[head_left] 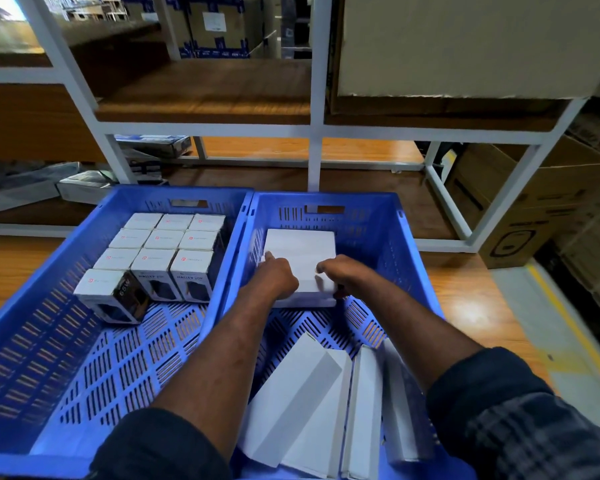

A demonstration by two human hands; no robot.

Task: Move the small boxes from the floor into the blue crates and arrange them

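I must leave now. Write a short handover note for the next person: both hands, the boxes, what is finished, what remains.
Left hand rests on the far white boxes in the right crate; right hand grips their near right corner.
Left crate: ten printed boxes stand in rows at its far end.
Done: those rows.
To do: the loose white boxes lie tilted at the right crate's near end; line them up.

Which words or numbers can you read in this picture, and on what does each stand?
"65W": side of the nearest small box in the left crate.
"HALLEY 20", last character unclear: fronts of the two boxes beside it.
Red logos and print on the box tops: too blurred.
Label on the shelf carton: too small.
White boxes in the right crate: no text shows.
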